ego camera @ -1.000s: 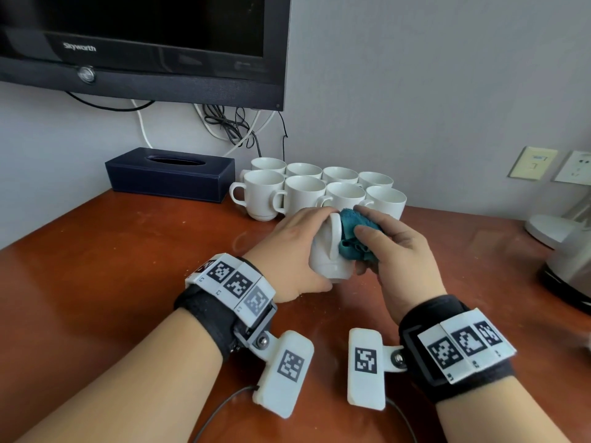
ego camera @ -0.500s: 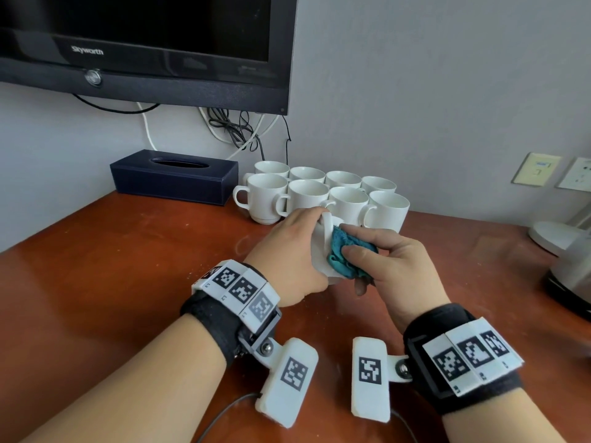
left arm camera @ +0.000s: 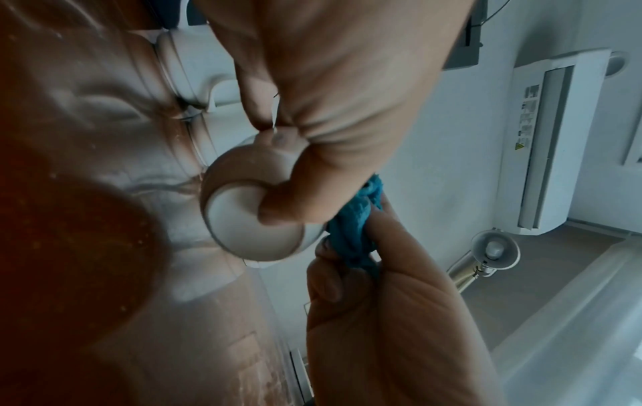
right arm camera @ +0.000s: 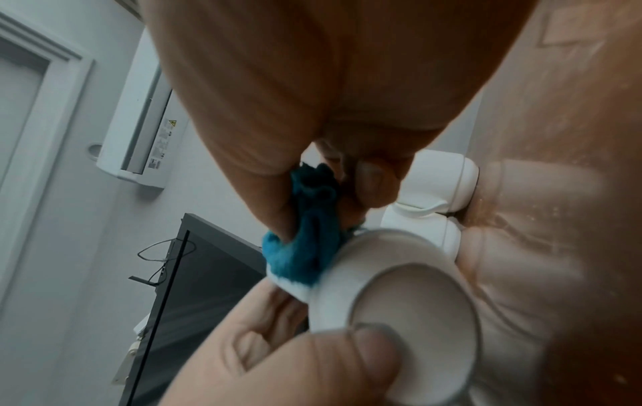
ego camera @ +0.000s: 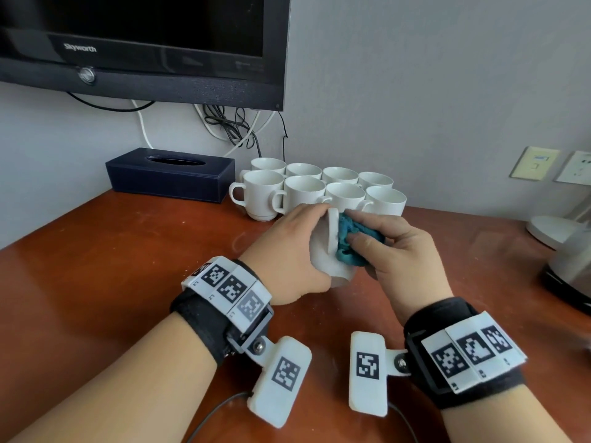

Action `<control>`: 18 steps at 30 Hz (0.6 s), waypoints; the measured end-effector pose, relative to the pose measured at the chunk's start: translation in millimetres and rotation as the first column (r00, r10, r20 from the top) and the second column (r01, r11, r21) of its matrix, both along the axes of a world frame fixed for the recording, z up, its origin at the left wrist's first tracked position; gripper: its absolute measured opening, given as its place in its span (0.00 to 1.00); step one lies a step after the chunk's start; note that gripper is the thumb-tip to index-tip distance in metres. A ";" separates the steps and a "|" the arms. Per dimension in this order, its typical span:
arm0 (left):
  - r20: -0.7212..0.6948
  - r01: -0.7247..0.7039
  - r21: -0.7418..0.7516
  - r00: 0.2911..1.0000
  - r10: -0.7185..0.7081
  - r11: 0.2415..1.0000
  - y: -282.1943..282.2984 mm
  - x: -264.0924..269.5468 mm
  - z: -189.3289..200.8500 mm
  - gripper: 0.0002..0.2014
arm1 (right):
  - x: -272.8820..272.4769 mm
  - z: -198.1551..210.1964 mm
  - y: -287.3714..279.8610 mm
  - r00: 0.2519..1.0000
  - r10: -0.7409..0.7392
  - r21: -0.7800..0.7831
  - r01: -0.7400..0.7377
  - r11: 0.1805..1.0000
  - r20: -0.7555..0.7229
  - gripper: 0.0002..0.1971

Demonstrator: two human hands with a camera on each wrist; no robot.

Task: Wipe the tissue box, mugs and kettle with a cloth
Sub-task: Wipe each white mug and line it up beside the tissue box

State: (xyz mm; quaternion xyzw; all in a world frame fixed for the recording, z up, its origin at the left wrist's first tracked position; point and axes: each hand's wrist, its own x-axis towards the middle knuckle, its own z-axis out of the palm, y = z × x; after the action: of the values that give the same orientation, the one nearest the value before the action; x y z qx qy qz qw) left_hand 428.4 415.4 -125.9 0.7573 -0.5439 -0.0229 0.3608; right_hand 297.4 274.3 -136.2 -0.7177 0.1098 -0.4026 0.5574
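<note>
**mugfan:** Over the wooden desk [ego camera: 96, 282], just in front of the mug cluster [ego camera: 319, 190], the left hand [ego camera: 287, 260] is wrapped around a white mug [ego camera: 326, 251], tipped on its side and held off the surface. From the left wrist view the thumb sits on the mug's base.

**deskguy:** And the right one?

**mugfan:** The right hand [ego camera: 403, 251] has a bunched-up teal cloth [ego camera: 351, 244] pinched between thumb and fingers, pressed against the mug's mouth end.

**deskguy:** Where's the other stuff?

**mugfan:** The tissue box [ego camera: 169, 174], dark navy, sits by the wall left of the eight upright mugs, under the TV [ego camera: 144, 43]. The kettle [ego camera: 572, 266] is at the far right edge, partly cut off and blurry, well apart from the hands.
</note>
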 end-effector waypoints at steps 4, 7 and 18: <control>-0.057 -0.129 -0.081 0.991 0.124 0.988 4.3 7.8 2.6 0.47 | -0.2 -1.6 3.4 0.995 0.062 -0.065 -0.067 0.996 -0.074 0.19; -0.063 -0.152 -0.102 0.987 0.146 0.983 7.3 10.5 4.3 0.46 | 2.3 -5.5 2.0 0.993 0.077 -0.060 -0.083 0.995 -0.091 0.21; -0.001 0.077 0.022 0.997 -0.077 0.997 0.2 -0.8 -2.3 0.49 | 1.0 0.3 -0.7 0.989 -0.150 -0.004 0.150 0.989 0.015 0.16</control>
State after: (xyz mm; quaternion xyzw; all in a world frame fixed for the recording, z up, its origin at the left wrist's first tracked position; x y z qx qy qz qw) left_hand 427.6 415.6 -128.2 0.7398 -0.5724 -0.0428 0.3512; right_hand 298.5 273.6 -135.9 -0.7058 0.1585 -0.4491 0.5245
